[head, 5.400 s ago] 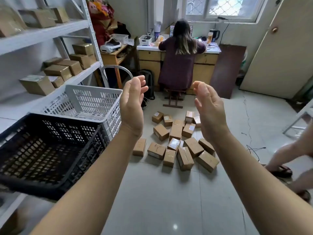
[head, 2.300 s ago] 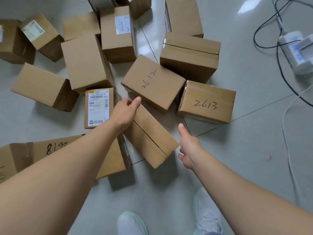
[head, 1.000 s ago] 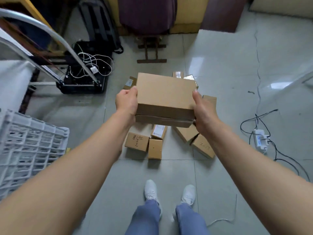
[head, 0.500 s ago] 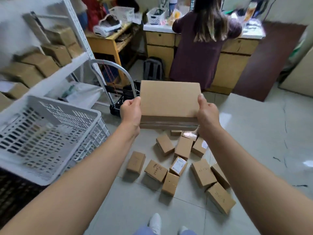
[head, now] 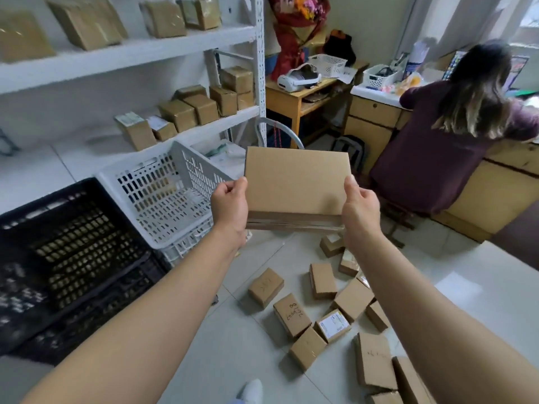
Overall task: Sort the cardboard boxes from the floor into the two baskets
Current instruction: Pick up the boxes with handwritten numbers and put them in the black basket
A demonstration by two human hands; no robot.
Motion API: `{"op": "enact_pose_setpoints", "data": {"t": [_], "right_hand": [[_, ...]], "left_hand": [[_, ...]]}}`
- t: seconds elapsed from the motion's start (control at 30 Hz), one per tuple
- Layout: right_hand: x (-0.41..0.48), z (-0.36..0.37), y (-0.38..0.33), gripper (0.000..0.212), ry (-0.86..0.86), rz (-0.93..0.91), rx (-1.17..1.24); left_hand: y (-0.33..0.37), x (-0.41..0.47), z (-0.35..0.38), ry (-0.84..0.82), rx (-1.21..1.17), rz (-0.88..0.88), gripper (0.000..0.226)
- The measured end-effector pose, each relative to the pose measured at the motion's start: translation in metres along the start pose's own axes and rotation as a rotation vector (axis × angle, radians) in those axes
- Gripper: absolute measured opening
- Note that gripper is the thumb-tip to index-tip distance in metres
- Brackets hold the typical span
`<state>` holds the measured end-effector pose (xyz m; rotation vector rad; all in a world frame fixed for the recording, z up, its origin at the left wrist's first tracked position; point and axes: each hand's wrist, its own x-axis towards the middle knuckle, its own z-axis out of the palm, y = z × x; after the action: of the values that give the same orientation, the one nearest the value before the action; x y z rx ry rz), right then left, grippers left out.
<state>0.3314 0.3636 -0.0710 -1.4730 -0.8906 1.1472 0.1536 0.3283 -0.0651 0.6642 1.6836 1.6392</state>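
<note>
I hold a plain cardboard box (head: 296,185) in the air at chest height, its broad face turned to me. My left hand (head: 230,209) grips its left edge and my right hand (head: 360,211) grips its right edge. To the left of the box stands a white plastic basket (head: 163,196), and nearer me on the far left a black plastic basket (head: 67,258). Several more cardboard boxes (head: 323,316) lie scattered on the tiled floor below and to the right.
A white metal shelf (head: 122,53) with several boxes runs along the left wall behind the baskets. A person in a dark red top (head: 449,147) sits at a desk at the back right. A wooden side table (head: 294,94) stands at the back.
The view has swung left, so both baskets now show beside the box. The box sits a little further left, close to the white basket. Both hands keep their grip.
</note>
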Motion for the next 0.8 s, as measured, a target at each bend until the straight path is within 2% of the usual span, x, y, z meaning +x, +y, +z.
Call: {"op": "enact_pose_setpoints", "data": {"t": [0.1,0.27,0.4,0.8], "right_hand": [[-0.009,0.019,-0.005,0.038,-0.087,-0.020,-0.015],[-0.024,0.061,-0.009,0.028,-0.212,-0.030,-0.019],[-0.035,0.100,-0.014,0.032,-0.291,-0.027,0.005],[-0.065,0.248,-0.015,0.031,-0.394,-0.021,-0.008]], "left_hand": [[0.003,-0.001,-0.024,0.085,-0.023,0.004,0.019],[0.012,0.003,-0.069,0.203,-0.063,0.018,0.024],[0.017,0.018,-0.103,0.269,-0.088,0.026,0.018],[0.035,0.098,-0.213,0.375,-0.084,0.025,0.015]]}}
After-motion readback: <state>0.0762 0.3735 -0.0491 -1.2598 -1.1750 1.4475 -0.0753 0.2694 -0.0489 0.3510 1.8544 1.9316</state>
